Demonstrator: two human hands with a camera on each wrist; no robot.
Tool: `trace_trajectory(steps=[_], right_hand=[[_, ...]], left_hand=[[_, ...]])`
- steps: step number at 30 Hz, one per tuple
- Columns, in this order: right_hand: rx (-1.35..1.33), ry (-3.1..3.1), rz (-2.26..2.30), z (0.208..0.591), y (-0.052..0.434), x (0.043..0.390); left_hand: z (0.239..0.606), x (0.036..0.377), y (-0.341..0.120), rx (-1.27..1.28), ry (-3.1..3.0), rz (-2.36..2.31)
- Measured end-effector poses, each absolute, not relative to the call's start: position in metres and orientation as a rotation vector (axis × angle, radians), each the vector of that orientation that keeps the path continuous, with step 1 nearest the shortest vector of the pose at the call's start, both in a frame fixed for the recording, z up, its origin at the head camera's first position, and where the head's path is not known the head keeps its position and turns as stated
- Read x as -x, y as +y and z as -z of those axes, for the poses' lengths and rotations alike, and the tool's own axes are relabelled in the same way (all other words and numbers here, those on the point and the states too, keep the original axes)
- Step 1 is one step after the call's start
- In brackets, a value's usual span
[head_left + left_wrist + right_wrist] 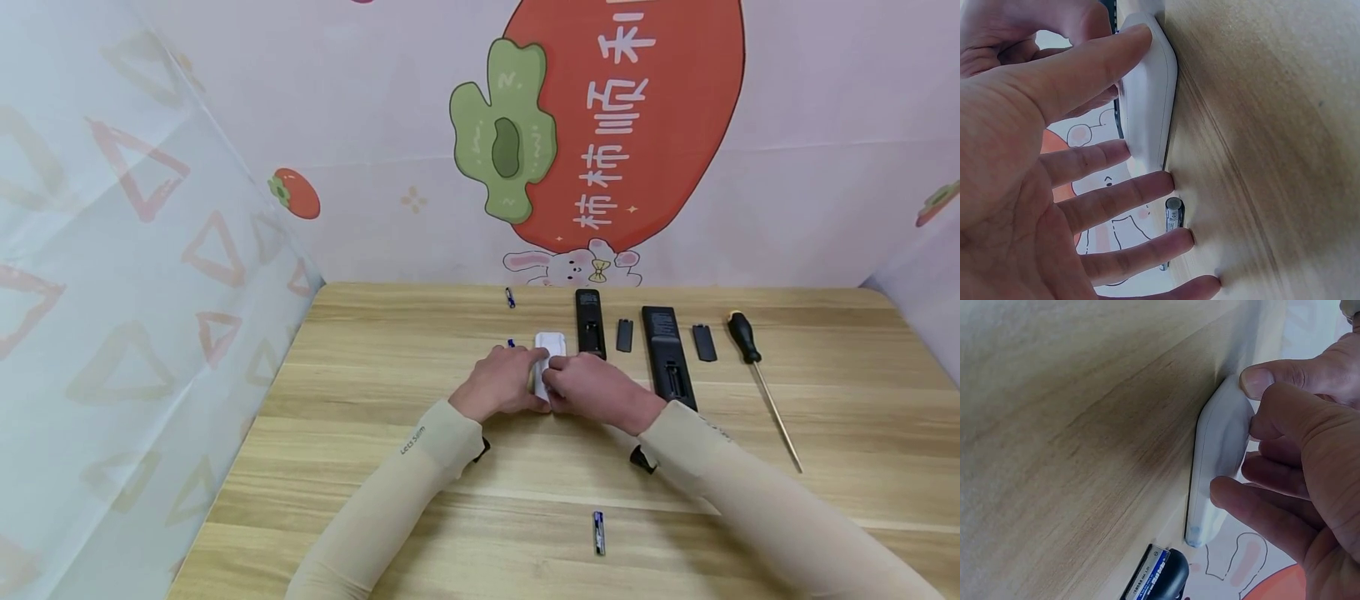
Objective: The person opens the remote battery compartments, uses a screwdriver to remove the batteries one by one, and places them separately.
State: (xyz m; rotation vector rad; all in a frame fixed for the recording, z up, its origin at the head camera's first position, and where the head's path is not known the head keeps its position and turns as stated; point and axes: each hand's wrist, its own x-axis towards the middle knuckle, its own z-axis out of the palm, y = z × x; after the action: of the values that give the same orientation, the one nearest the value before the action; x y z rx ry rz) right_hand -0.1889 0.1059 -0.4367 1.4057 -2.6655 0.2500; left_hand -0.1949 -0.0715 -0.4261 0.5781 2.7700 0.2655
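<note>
A white remote control (551,340) lies lengthwise on the table between both hands. The left hand (504,379) holds it at its left side and near end, thumb on the near end and index finger against the side, the other fingers spread at the table. From the other side the right hand (596,387) grips the remote with bent fingers and thumb on its upper face. What lies under those fingertips is hidden. Close to the left hand's fingers are a blue battery (512,342) and, farther back, another battery (510,297).
Right of the hands lie a narrow black remote (587,304), a small black cover (625,335), a wider black remote (660,325) with an open compartment, a second cover (704,342) and a screwdriver (744,337). A battery (598,533) lies near the front.
</note>
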Motion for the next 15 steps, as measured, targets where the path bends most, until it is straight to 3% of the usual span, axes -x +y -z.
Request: trace_trajectory(steps=[15], right_hand=[[-1.44,-2.604,-0.193,0.4399,0.1046,0.1897]], left_hand=[[0.4268,0.1947,-0.0706,-0.582,2.775,-0.26]])
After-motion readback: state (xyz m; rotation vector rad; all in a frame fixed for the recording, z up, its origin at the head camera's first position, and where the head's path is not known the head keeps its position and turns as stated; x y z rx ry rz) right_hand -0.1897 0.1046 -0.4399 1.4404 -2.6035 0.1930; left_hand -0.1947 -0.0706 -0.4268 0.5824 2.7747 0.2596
